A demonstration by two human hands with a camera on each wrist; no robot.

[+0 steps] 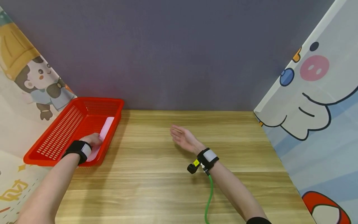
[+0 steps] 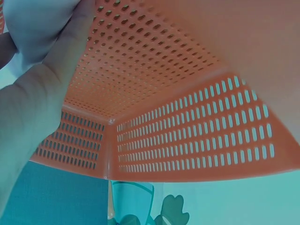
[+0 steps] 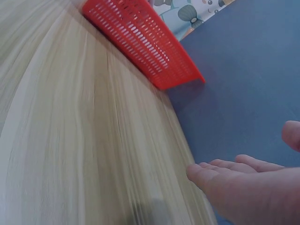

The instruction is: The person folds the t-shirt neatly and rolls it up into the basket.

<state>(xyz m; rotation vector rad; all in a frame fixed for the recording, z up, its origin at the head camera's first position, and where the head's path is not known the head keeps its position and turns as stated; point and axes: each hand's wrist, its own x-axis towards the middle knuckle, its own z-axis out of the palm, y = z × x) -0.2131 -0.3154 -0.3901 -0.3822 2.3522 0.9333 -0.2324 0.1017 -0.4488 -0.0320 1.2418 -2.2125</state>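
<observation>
A red plastic basket (image 1: 79, 129) stands at the left of the table. Along its right inner side lies a long, pale pink strip-like thing (image 1: 106, 128); its exact kind is unclear. My left hand (image 1: 91, 139) reaches into the basket and grips this pink thing near its middle. In the left wrist view, a smooth pale part of the thing (image 2: 35, 28) sits between thumb and fingers, partly cut off by the frame. My right hand (image 1: 184, 138) is held over the middle of the table, fingers straight and holding nothing.
The wooden table (image 1: 151, 186) meets a dark grey wall (image 1: 179, 56) at the back. Cartoon-printed panels (image 1: 316, 102) flank both sides, and the basket sits against the left one. A green cable (image 1: 209, 199) hangs from the right wrist camera (image 1: 193, 168).
</observation>
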